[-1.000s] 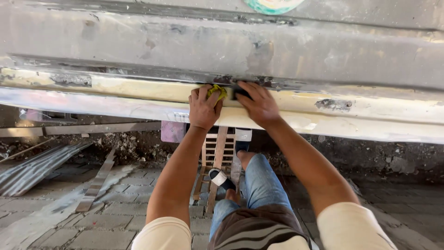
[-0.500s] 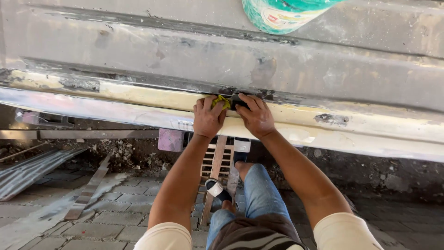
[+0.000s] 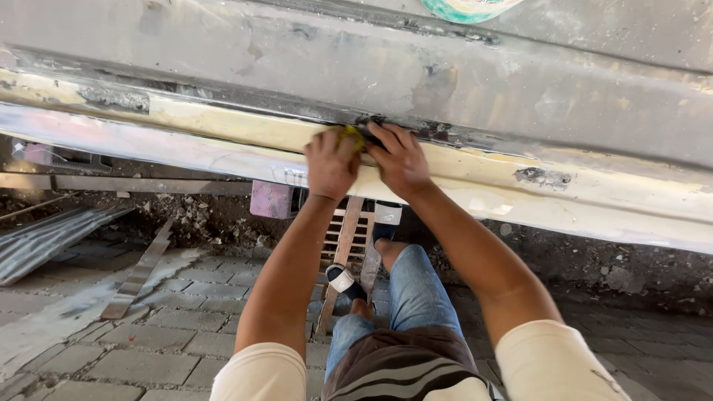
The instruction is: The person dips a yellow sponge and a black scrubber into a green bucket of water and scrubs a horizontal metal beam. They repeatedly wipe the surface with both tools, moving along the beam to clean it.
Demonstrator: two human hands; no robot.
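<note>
Both hands press a small yellow-green abrasive pad [image 3: 350, 136] against the long, grey, filler-streaked metal body panel [image 3: 520, 89], right where its dark seam meets the cream-coloured putty strip [image 3: 223, 126]. The left hand [image 3: 332, 162] is cupped with fingers curled down over the pad, and the right hand [image 3: 401, 160] lies flat with fingers together, overlapping the pad's right edge. Pushing this hard on so small a pad, the fingers could slide off and scrape along the rough seam, or the pressure could gouge the soft putty unevenly. The person sits low over the grey paving-block floor [image 3: 148, 341], so a slip may also tip their balance. Compared with half a second ago, the hands and pad sit further right along the panel, and the green-and-white round container [image 3: 464, 7] at the far top edge shows less.
</note>
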